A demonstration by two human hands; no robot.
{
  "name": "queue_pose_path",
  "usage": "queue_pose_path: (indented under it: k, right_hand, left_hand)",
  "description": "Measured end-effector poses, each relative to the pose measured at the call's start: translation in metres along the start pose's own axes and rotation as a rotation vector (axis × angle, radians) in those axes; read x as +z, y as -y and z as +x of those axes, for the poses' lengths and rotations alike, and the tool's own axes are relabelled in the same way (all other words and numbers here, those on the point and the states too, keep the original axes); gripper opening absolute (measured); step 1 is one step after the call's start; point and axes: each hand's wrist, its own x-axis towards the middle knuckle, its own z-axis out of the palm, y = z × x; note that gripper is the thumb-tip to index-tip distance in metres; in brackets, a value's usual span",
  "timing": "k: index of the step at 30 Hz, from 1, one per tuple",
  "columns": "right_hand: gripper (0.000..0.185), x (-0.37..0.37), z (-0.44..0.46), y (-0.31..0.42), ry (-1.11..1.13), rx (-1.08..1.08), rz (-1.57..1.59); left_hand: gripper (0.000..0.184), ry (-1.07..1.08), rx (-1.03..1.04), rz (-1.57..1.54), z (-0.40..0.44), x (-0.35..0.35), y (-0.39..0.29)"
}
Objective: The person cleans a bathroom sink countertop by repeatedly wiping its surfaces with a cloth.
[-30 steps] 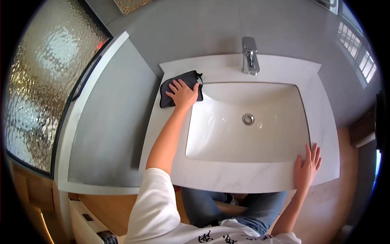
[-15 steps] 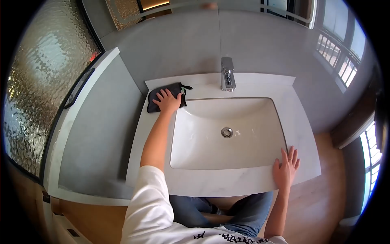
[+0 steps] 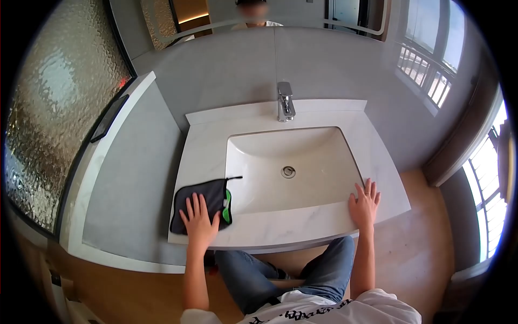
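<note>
A dark grey cloth (image 3: 211,190) with black edging, a small loop and a green patch lies flat on the white countertop (image 3: 270,229), at its front left corner. Pressed flat on top of it is my left hand (image 3: 199,220), fingers spread. My right hand (image 3: 365,206) rests open on the countertop by the front right corner of the white sink (image 3: 259,183), with nothing in it.
A chrome faucet (image 3: 285,102) stands behind the sink. To the left are a grey half-wall (image 3: 129,183) with a white ledge and a textured glass panel (image 3: 59,108). A mirror edge (image 3: 302,24) runs along the top, and a window (image 3: 483,183) is at the right.
My left hand and the cloth have moved from the back left of the countertop to its front left corner. More of the cloth's green patch shows. The view has shifted.
</note>
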Motion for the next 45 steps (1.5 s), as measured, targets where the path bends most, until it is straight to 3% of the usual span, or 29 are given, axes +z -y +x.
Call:
queue_pose_path:
  k: [7,10,13,16,21,27,34,39,45]
  right_hand:
    - [0.043,0.004,-0.002,0.001,-0.058,-0.011,0.028]
    - [0.042,0.003,-0.004,0.001,-0.079,-0.006,0.052]
    - [0.042,0.001,-0.002,0.002,-0.08,-0.009,0.058]
    - [0.043,0.0,-0.003,0.003,-0.055,-0.002,0.044]
    - [0.044,0.002,-0.002,0.0,-0.045,0.001,0.017]
    - [0.044,0.0,0.0,0.002,-0.009,0.022,-0.018]
    - [0.043,0.004,0.0,0.003,-0.019,0.029,-0.044]
    - [0.042,0.005,-0.001,-0.004,-0.037,-0.008,-0.043]
    - [0.042,0.002,0.0,0.001,-0.024,0.009,-0.042]
  left_hand:
    - [0.068,-0.032,0.011,-0.099,-0.034,-0.016,-0.013]
    - [0.064,0.005,-0.111,0.161,-0.025,-0.015,-0.032]
    - [0.068,0.015,-0.118,0.189,-0.002,-0.017,-0.033]
    - [0.086,0.135,-0.073,0.092,0.039,-0.018,-0.024]
    - [0.11,0.096,-0.054,0.023,0.15,0.019,-0.028]
    - [0.107,-0.089,-0.147,-0.012,0.275,0.045,-0.029]
    - [0.104,-0.116,-0.276,0.012,0.347,0.049,-0.031]
    - [0.11,-0.087,-0.336,0.046,0.346,0.046,-0.025]
    - [0.1,0.047,-0.143,-0.01,0.272,0.019,0.0]
